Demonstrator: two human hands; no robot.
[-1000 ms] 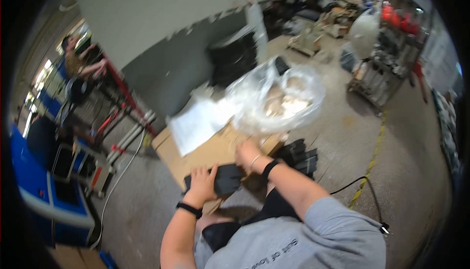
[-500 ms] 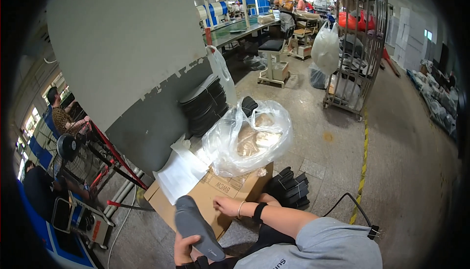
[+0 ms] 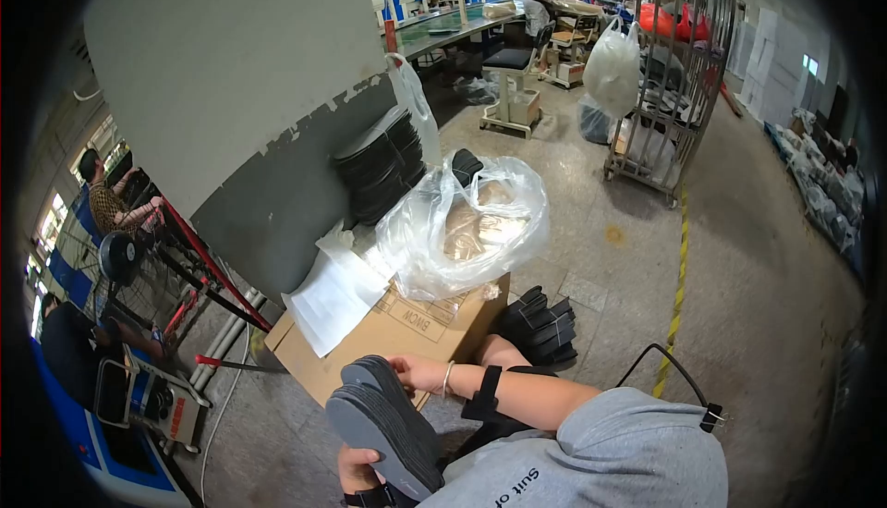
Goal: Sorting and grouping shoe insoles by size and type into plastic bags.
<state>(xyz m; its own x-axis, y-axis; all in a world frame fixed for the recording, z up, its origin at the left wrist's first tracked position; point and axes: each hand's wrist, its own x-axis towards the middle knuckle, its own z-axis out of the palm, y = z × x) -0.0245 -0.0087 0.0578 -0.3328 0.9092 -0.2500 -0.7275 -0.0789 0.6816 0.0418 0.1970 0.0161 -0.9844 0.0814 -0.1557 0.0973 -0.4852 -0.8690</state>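
A thick stack of grey shoe insoles [image 3: 383, 425] tilts in front of me, its layers fanned at the upper end. My left hand [image 3: 358, 466] is closed around the lower end, thumb across the front insole. At the upper right edge, my right hand [image 3: 418, 372] has its fingers bent against the rear insoles; its fingertips are partly hidden. Just beyond the stack is a cardboard box [image 3: 314, 369]. A white paper sheet [image 3: 333, 295] and a clear plastic bag [image 3: 425, 254] with brown-wrapped contents lie on it.
Bundled black pieces [image 3: 540, 328] sit on the floor right of the box. More dark stacks [image 3: 379, 166] lean by the wall pillar [image 3: 231, 73]. A wire-cage trolley [image 3: 665, 83] stands farther right. A fan [image 3: 120, 257] and a seated person [image 3: 106, 198] are at left.
The insole stack has turned, so its layered edge now shows where one insole face showed before. My right hand has moved left from beside the stack onto its upper edge.
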